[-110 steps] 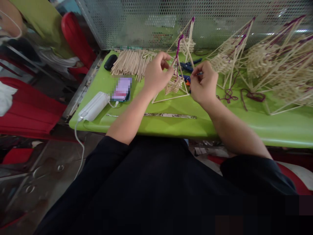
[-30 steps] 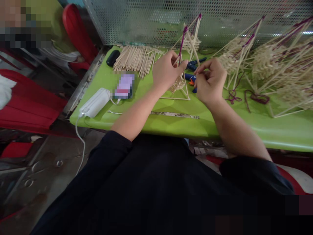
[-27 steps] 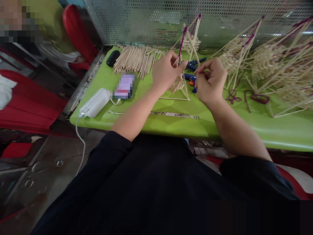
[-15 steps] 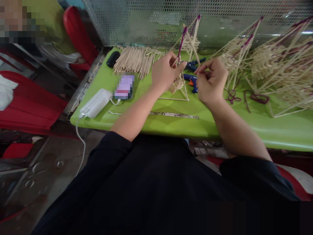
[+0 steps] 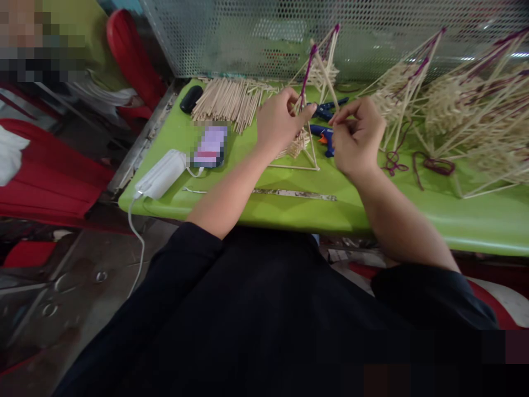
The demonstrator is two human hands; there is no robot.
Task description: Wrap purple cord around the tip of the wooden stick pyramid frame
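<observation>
Dim, soft light, slight blur, pale sheen on the green tabletop [image 5: 475, 220]

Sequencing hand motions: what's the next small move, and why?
Probably ease the upper end of the stick against the purple yarn atop the frame: the right hand pinches the stick low, its tip appears beside the yarn's top, and the left hand is at the frame. Contact can't be judged from this view.

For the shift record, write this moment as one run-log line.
left hand: at stick frame, grip unclear | right hand: pinching light stick | green table: stick pile, blue tool, dark pliers
</observation>
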